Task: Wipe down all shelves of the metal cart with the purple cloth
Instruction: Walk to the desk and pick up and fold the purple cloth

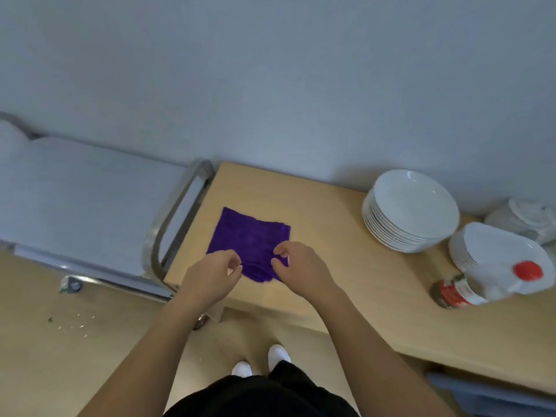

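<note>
Even soft light, slight blur, edge distortion

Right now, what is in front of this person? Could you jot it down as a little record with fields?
cloth: purple cloth, lying flat on the wooden table
left hand: fingers curled at the cloth's near edge; grip unclear
right hand: fingers curled over the cloth's near right corner; grip unclear
cart: metal cart, beside the table on its left
other things: white plates in stacks, jar, red-capped bottle, all on the table's right
wiping: not yet begun
</note>
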A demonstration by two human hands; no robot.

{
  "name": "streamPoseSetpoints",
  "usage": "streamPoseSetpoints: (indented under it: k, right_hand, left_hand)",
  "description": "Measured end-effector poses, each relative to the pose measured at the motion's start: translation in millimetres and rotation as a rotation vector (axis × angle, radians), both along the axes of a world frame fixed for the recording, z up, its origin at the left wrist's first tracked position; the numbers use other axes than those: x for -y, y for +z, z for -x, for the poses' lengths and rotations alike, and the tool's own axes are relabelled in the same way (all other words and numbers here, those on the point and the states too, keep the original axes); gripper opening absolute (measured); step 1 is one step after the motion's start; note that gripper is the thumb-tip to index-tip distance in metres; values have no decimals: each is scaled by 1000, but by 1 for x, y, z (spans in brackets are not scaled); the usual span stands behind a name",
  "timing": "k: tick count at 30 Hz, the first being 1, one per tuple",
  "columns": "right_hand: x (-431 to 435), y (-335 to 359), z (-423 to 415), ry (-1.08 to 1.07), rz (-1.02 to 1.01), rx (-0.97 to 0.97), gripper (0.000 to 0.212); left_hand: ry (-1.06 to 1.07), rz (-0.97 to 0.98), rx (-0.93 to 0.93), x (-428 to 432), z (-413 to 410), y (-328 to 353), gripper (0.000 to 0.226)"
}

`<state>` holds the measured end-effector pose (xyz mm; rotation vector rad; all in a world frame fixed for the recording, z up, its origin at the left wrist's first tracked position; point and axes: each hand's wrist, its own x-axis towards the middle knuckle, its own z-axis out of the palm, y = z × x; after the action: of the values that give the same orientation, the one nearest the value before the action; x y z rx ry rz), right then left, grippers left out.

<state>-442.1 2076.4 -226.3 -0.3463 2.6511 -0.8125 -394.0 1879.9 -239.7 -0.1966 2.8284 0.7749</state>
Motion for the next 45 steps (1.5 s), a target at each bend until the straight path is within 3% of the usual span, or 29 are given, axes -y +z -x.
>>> streamPoseSetpoints:
  k: [6, 10, 12, 15, 18, 22, 26, 32, 39, 45]
  right_hand:
    - [60, -36, 60, 94, -61, 61, 54]
    - [98, -61, 66, 62, -181, 239, 103]
    - [114, -70, 59, 106, -326, 204, 111]
    - [129, -88, 44, 201, -433, -34, 88]
    - [139, -105, 36, 233, -257, -278, 40]
    - [167, -76, 38, 28, 235, -88, 19]
    - [245, -22, 25, -3, 513, -153, 22]
    - [409, 12, -38, 164, 638, -10, 23]
    - [545, 10, -100, 369, 560, 76, 20]
    - [637, -5, -80, 378, 529, 70, 22]
  left_hand:
    - [190, 5, 38, 18, -14, 2, 13]
    - [299, 31, 76, 31, -25, -1, 16]
    - [357, 24, 89, 41, -32, -2, 17]
    - [431, -18, 99, 60, -46, -4, 18]
    - [478, -55, 91, 83, -55, -3, 14]
    - [518, -98, 59, 129, -65, -2, 9]
    - [522, -100, 18, 198, -77, -2, 11]
    - [515, -31, 5, 325, -136, 15, 17]
    - [538, 168, 27, 447, -200, 19, 26]
    - [544, 114, 33, 523, -195, 4, 28]
